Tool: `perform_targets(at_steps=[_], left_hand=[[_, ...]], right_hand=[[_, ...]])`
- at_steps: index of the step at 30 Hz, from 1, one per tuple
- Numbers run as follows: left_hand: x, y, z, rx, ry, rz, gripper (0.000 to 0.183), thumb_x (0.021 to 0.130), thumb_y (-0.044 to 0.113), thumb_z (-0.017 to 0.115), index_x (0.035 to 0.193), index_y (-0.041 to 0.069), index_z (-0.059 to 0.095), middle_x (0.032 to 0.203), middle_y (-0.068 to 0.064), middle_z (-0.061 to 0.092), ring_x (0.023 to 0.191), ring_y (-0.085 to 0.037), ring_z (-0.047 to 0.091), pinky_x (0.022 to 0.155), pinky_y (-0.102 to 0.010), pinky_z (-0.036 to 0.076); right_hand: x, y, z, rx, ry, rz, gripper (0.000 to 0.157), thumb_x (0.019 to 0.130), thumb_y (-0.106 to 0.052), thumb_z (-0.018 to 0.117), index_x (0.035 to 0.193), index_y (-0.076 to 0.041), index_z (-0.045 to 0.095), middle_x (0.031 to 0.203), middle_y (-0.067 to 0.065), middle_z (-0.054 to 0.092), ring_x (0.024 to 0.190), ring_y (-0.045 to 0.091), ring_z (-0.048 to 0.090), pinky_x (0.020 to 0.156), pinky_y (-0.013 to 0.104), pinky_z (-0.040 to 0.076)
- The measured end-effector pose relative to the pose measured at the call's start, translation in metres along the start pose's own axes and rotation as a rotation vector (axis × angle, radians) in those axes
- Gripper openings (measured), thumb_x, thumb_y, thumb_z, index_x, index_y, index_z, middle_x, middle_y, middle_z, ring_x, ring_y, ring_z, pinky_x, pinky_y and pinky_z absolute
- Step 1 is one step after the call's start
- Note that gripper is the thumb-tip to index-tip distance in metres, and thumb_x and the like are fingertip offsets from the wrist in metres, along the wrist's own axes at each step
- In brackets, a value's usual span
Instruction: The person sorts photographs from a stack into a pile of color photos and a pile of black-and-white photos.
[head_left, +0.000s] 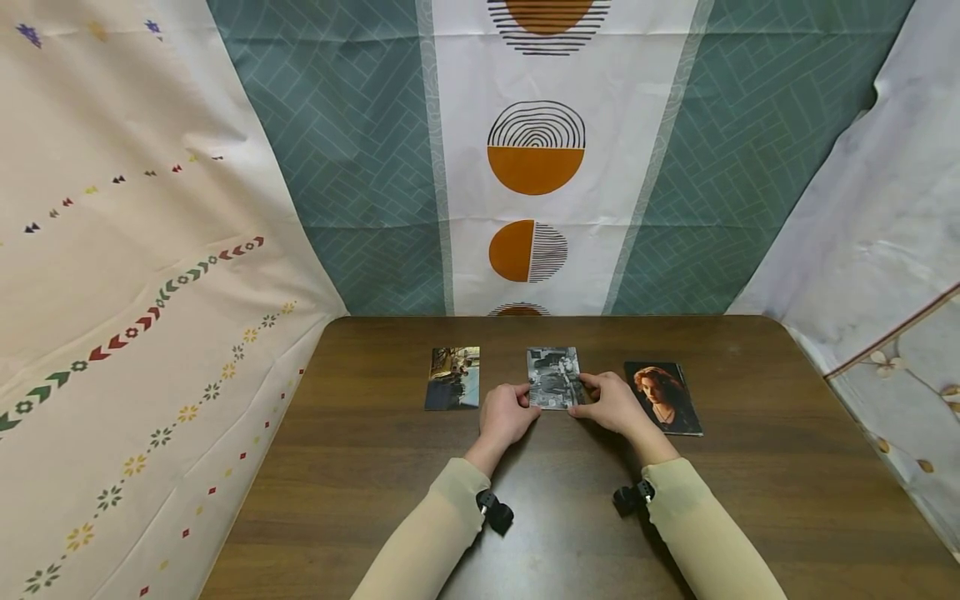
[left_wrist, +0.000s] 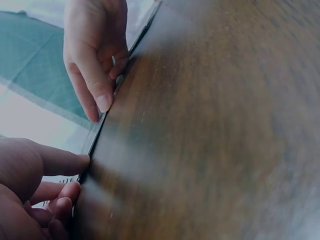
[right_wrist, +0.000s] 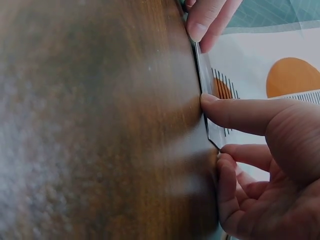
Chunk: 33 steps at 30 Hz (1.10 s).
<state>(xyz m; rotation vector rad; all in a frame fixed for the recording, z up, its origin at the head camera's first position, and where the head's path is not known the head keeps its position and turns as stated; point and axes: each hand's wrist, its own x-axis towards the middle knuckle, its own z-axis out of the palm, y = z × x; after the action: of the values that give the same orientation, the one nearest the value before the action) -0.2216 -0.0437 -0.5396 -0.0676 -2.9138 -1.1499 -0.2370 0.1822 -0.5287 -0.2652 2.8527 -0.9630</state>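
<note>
A black-and-white photo card [head_left: 553, 367] lies on the wooden table between the two hands. My left hand [head_left: 504, 414] holds its left side, with thumb and forefinger at the edge near the lower left corner. On the opposite side, my right hand [head_left: 613, 405] grips the card's right edge, its thumb low and its forefinger higher up. Seen almost edge-on in the right wrist view, the card [right_wrist: 202, 75] is a thin strip close over the tabletop. The remaining fingers of the right hand [right_wrist: 285, 150] are curled in beneath the forefinger.
Left of the hands lies a colour picture card [head_left: 453, 379]. A dark card with a portrait [head_left: 663, 398], apparently atop a small stack, sits slightly tilted beside the right wrist. Patterned cloths hang behind the table [head_left: 360, 467] and along both sides.
</note>
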Motion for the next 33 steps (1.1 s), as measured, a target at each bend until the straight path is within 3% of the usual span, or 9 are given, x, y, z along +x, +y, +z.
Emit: perform_targets(at_steps=[4, 9, 16, 20, 24, 33], left_hand=[[-0.001, 0.000, -0.002, -0.069, -0.013, 0.000, 0.051, 0.087, 0.026, 0.089, 0.134, 0.009, 0.077, 0.078, 0.014, 0.063, 0.073, -0.008, 0.056, 0.076, -0.032, 0.052], [-0.003, -0.001, -0.002, -0.237, 0.012, -0.001, 0.058, 0.084, 0.019, 0.088, 0.137, 0.001, 0.072, 0.090, 0.003, 0.067, 0.085, -0.013, 0.060, 0.090, -0.038, 0.054], [-0.006, 0.003, 0.001, -0.398, 0.100, 0.053, 0.047, 0.087, 0.008, 0.085, 0.131, -0.001, 0.074, 0.095, -0.006, 0.064, 0.080, -0.011, 0.057, 0.076, -0.028, 0.051], [-0.010, 0.014, 0.004, -0.424, 0.128, 0.110, 0.041, 0.088, 0.005, 0.084, 0.127, -0.002, 0.076, 0.095, -0.009, 0.067, 0.075, -0.007, 0.054, 0.071, -0.026, 0.048], [-0.014, 0.029, 0.013, -0.421, 0.096, 0.158, 0.038, 0.088, 0.008, 0.083, 0.125, -0.001, 0.077, 0.094, -0.009, 0.069, 0.072, -0.003, 0.052, 0.070, -0.023, 0.047], [-0.025, 0.059, 0.035, -0.416, -0.007, 0.234, 0.035, 0.089, 0.007, 0.084, 0.122, -0.002, 0.078, 0.091, -0.006, 0.067, 0.069, 0.001, 0.049, 0.069, -0.021, 0.047]], right_hand=[[-0.003, 0.001, -0.001, 0.023, 0.001, -0.029, 0.075, 0.091, -0.027, 0.087, 0.151, 0.005, 0.056, 0.127, 0.024, 0.063, 0.114, 0.041, 0.064, 0.097, 0.058, 0.052], [-0.012, 0.007, -0.009, 0.083, 0.035, -0.085, 0.069, 0.093, -0.023, 0.085, 0.151, 0.004, 0.057, 0.133, 0.024, 0.066, 0.117, 0.041, 0.066, 0.099, 0.059, 0.052], [-0.027, 0.019, -0.034, 0.125, 0.068, -0.102, 0.062, 0.098, -0.023, 0.081, 0.151, 0.001, 0.059, 0.133, 0.018, 0.071, 0.118, 0.039, 0.068, 0.096, 0.058, 0.054], [-0.037, 0.030, -0.048, 0.123, 0.062, -0.069, 0.061, 0.101, -0.025, 0.077, 0.153, -0.001, 0.057, 0.136, 0.018, 0.070, 0.121, 0.038, 0.067, 0.098, 0.059, 0.054], [-0.047, 0.042, -0.060, 0.113, 0.063, -0.032, 0.059, 0.102, -0.025, 0.075, 0.152, 0.001, 0.057, 0.133, 0.019, 0.071, 0.118, 0.038, 0.068, 0.097, 0.057, 0.054], [-0.067, 0.068, -0.083, 0.098, 0.076, 0.030, 0.058, 0.102, -0.026, 0.076, 0.149, 0.004, 0.059, 0.123, 0.019, 0.074, 0.112, 0.037, 0.071, 0.079, 0.035, 0.057]])
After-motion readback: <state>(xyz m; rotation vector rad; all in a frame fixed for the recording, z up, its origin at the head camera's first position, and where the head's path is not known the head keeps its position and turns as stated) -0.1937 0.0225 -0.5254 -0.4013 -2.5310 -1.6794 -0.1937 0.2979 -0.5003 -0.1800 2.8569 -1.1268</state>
